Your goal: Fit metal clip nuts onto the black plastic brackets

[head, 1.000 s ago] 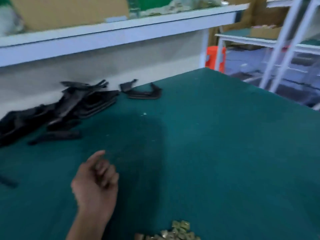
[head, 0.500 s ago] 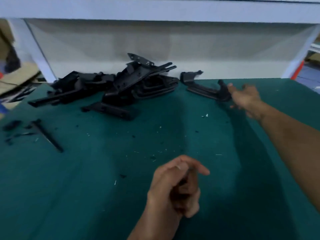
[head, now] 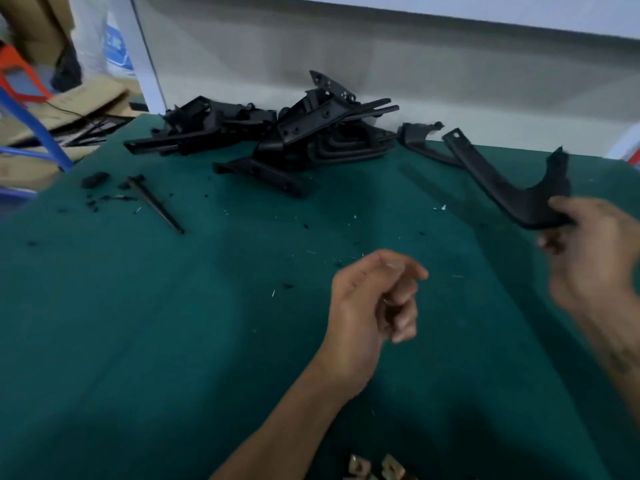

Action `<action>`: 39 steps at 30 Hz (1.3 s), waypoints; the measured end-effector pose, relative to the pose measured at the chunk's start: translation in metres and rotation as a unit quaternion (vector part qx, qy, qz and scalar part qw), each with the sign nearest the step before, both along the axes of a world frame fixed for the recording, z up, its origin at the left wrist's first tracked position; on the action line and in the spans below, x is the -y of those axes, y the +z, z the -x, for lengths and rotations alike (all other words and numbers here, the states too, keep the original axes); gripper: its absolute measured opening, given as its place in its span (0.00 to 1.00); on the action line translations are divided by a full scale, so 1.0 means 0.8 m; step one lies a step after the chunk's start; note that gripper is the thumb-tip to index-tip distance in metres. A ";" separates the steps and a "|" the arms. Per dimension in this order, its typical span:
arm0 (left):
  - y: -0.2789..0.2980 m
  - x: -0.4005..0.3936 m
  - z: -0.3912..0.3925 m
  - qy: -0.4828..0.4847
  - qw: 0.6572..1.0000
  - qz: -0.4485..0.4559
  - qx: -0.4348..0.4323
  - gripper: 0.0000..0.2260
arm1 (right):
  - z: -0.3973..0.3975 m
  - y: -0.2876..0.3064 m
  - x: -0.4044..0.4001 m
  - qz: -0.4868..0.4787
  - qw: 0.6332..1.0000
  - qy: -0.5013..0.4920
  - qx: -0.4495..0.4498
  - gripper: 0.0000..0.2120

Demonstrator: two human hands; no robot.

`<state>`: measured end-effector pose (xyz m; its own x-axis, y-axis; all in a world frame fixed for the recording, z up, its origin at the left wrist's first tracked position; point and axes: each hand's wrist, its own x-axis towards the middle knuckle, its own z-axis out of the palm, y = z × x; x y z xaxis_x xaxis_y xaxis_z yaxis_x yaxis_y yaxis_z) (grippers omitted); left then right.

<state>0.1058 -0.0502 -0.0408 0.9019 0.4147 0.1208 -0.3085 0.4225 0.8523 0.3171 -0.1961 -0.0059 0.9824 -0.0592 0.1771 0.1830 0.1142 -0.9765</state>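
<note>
Gripped in the right hand near the table's right edge is a black plastic bracket, long, angled, with an upturned end. Loosely curled and holding nothing, the left hand is kept mid-table. More brackets are piled at the far edge; brass-coloured clip nuts are seen at the near edge.

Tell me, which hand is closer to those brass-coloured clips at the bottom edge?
Left. The left hand hovers just above the clip nuts; the right hand is far off right, gripping a black bracket.
</note>
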 end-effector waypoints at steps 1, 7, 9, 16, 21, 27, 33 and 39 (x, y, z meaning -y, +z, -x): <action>-0.003 0.003 0.001 0.088 0.990 -0.113 0.018 0.08 | 0.028 -0.001 0.004 0.005 0.999 0.039 0.005 0.11; 0.005 0.024 -0.001 0.313 0.689 -0.651 -0.056 0.22 | 0.157 -0.028 0.010 0.083 0.968 0.235 0.039 0.04; 0.005 0.024 0.006 0.280 0.608 -0.723 -0.173 0.28 | 0.173 -0.037 0.009 0.089 0.951 0.293 0.029 0.02; -0.003 0.004 0.016 0.167 0.684 -0.702 -0.111 0.20 | 0.181 -0.049 0.023 0.095 0.901 0.423 0.009 0.05; -0.011 -0.009 0.014 0.194 0.730 -0.634 -0.163 0.21 | 0.171 -0.034 0.058 0.265 0.859 0.438 0.012 0.06; -0.014 -0.011 0.010 0.195 0.755 -0.603 -0.165 0.19 | 0.217 -0.033 0.117 0.391 0.792 0.463 0.066 0.08; -0.020 -0.003 0.004 0.140 0.713 -0.660 -0.192 0.19 | 0.236 -0.033 0.122 0.401 0.805 0.425 0.102 0.05; -0.021 -0.008 0.005 0.150 0.757 -0.611 -0.176 0.21 | 0.218 -0.043 0.122 0.322 0.841 0.432 0.046 0.11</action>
<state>0.1017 -0.0437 -0.0577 0.8551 0.3796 0.3532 0.1025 -0.7915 0.6025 0.1424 -0.2936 -0.0404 0.5895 0.8074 -0.0229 0.3818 -0.3035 -0.8730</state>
